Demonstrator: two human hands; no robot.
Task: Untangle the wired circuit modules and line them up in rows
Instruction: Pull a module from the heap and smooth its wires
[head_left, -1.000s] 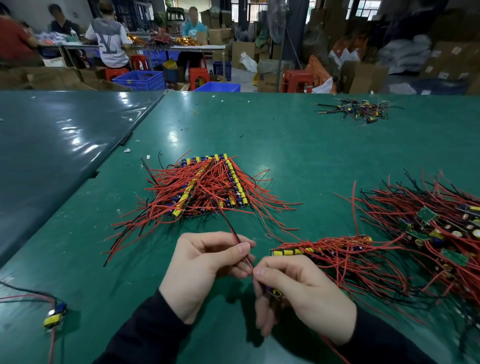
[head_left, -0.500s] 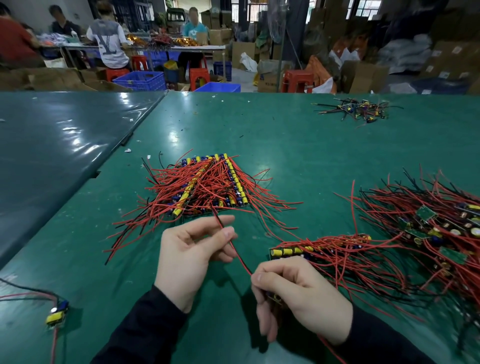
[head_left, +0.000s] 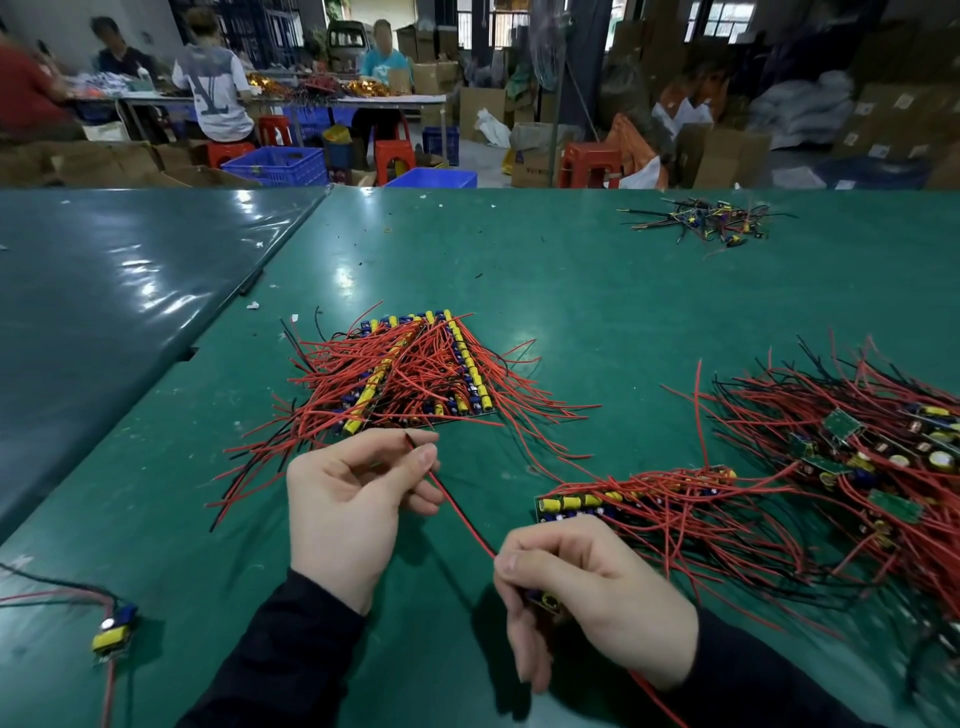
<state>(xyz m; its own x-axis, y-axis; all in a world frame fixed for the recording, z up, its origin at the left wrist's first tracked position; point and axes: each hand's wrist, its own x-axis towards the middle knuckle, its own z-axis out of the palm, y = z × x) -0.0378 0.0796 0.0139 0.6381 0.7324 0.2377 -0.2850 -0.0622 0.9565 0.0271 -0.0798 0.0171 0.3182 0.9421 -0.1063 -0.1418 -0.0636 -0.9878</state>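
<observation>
1. Since a second ago the left hand (head_left: 353, 499) has slid outward along the thin red lead wire (head_left: 462, 517), away from the right hand (head_left: 587, 592). The two fists sat almost touching then; now they are apart, with the wire drawn straight between them.
2. Grip: the left thumb and forefinger pinch the wire near its dark stripped tip, at about 11 o'clock from the right hand. The right hand's fingers curl round the small circuit module with a yellow capacitor (head_left: 543, 603), which peeks out under them (most of it is hidden).
3. My reading: this module's lead is now straightened and free of the heap, so it looks ready to be laid down.
4. The finished block of yellow-and-blue modules in rows (head_left: 415, 364) lies at 12 o'clock from the hands on the green table mat (head_left: 571, 291); a shorter started row (head_left: 634, 499) lies at 2 o'clock, and the tangled red-wired pile (head_left: 857, 452) at 3 o'clock remains unsorted.
</observation>
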